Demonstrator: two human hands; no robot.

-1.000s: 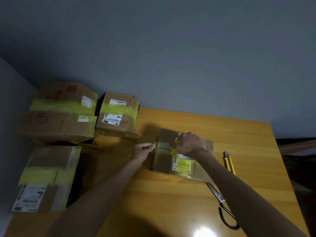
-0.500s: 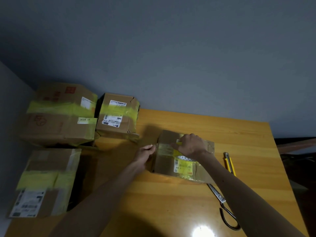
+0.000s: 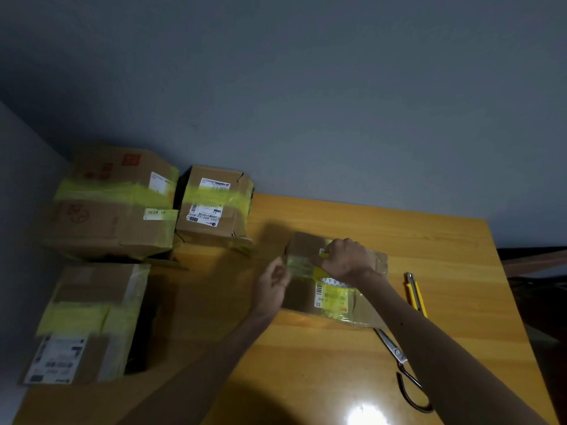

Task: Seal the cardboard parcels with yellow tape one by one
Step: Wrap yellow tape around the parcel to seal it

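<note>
A small cardboard parcel point(image 3: 302, 297) with a white label lies on the wooden table point(image 3: 429, 240), right of centre. A strip of yellow tape point(image 3: 299, 265) runs across its top toward its left edge. My right hand point(image 3: 345, 260) rests on top of the parcel, fingers curled round the yellow tape roll point(image 3: 322, 273), which is mostly hidden under the hand. My left hand point(image 3: 273, 282) is at the parcel's left edge and pinches the free end of the strip against that side.
Three taped boxes stand at the left: a large one point(image 3: 107, 210), a smaller one point(image 3: 214, 204) and a near one point(image 3: 89, 323). A yellow utility knife point(image 3: 415, 294) and scissors point(image 3: 399, 357) lie right of the parcel. A wall runs behind the table.
My left hand has moved right and down, from beside the parcel onto its left edge, bringing the tape end with it. My right hand has stayed on the parcel's top.
</note>
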